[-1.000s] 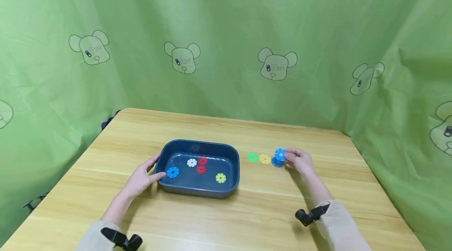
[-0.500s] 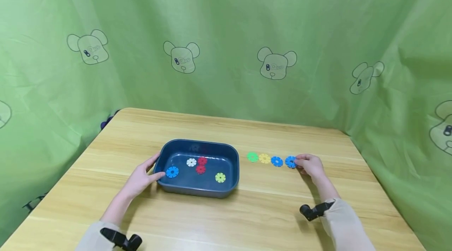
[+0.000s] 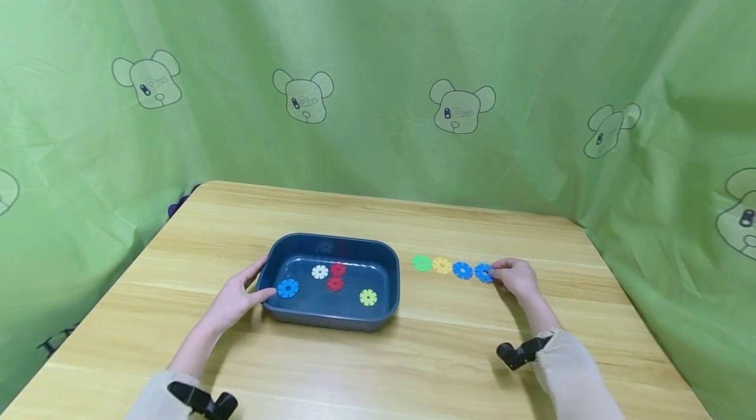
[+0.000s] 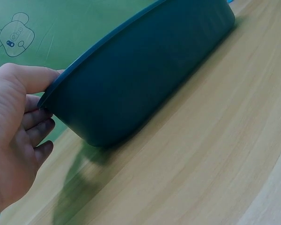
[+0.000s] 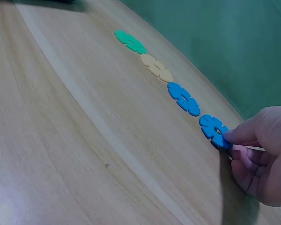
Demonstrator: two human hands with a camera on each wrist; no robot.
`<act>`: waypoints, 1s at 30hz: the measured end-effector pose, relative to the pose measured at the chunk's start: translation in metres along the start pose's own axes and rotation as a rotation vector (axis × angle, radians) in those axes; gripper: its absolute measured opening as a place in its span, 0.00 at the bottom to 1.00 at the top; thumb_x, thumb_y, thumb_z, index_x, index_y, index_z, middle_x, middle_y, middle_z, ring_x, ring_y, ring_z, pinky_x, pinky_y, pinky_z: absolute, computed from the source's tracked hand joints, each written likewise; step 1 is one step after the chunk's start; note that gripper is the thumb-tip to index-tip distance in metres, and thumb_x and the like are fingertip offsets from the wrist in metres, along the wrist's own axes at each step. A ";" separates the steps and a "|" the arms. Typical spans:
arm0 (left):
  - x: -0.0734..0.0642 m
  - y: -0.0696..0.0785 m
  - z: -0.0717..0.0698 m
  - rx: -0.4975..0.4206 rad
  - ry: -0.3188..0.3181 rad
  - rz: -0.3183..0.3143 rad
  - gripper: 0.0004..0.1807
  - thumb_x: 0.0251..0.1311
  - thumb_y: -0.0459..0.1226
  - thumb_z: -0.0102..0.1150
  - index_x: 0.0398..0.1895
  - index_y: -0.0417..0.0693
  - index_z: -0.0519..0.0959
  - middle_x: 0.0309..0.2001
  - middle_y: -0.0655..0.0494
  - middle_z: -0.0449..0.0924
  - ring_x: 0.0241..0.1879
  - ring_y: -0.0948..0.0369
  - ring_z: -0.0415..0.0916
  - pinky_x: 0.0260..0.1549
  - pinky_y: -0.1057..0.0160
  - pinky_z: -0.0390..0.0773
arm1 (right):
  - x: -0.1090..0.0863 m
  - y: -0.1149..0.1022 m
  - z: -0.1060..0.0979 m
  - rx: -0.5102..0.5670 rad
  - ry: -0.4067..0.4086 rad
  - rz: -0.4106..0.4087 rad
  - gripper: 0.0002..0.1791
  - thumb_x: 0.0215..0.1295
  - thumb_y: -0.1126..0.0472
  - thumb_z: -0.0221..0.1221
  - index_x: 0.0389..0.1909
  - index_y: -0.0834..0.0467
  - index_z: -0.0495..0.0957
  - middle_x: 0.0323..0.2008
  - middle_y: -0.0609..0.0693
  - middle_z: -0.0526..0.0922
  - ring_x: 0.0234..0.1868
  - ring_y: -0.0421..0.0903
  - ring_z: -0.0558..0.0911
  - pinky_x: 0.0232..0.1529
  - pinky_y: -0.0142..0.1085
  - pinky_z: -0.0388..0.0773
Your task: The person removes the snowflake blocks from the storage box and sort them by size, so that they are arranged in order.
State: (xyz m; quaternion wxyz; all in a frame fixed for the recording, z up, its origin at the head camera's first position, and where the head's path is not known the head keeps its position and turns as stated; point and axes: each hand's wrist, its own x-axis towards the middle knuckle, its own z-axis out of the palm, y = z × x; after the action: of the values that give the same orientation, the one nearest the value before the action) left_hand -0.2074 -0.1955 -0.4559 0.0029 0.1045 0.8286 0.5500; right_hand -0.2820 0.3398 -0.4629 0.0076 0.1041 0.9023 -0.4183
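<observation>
Pinches the end disc (image 3: 481,273) in the right hand (image 3: 517,278), leftward of the fingers (image 5: 244,133), just beside the next disc (image 3: 458,270) on the table (image 3: 378,371). Grips the tray (image 3: 325,320) with the left hand (image 3: 233,303).

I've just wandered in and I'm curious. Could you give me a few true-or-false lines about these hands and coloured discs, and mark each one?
1. The left hand grips the tub. True.
2. The white disc lies outside the tub. False: the white disc lies inside it.
3. The right hand pinches the blue disc farthest from the tub. True.
4. The tub holds only one red disc. False: two red discs lie in it.
5. The yellow disc lies between the green disc and another blue disc. True.
</observation>
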 end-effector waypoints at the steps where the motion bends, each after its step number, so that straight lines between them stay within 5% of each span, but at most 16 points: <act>1: 0.000 0.000 0.000 0.001 0.000 0.001 0.39 0.56 0.34 0.62 0.68 0.33 0.55 0.68 0.35 0.51 0.67 0.39 0.45 0.65 0.44 0.47 | 0.000 0.000 0.000 -0.004 0.002 -0.005 0.15 0.61 0.65 0.56 0.44 0.72 0.75 0.38 0.62 0.79 0.31 0.45 0.76 0.26 0.32 0.76; 20: 0.000 -0.001 0.000 -0.009 -0.012 -0.012 0.39 0.57 0.33 0.61 0.68 0.32 0.53 0.69 0.35 0.50 0.67 0.39 0.44 0.64 0.43 0.46 | -0.002 0.001 -0.004 0.085 -0.030 0.005 0.18 0.62 0.65 0.57 0.48 0.73 0.73 0.39 0.60 0.79 0.34 0.43 0.76 0.30 0.31 0.79; 30: 0.000 -0.001 0.000 -0.017 -0.008 -0.009 0.39 0.57 0.33 0.60 0.68 0.32 0.53 0.68 0.34 0.50 0.67 0.38 0.45 0.64 0.42 0.47 | -0.005 -0.016 -0.007 0.138 -0.094 -0.011 0.22 0.63 0.63 0.57 0.54 0.73 0.69 0.40 0.58 0.78 0.36 0.46 0.77 0.34 0.32 0.78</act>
State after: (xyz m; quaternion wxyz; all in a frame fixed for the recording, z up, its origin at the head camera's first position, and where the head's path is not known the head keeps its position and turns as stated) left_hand -0.2073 -0.1957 -0.4575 0.0096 0.1028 0.8245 0.5564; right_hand -0.2795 0.3343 -0.4457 0.0404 0.0799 0.8704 -0.4841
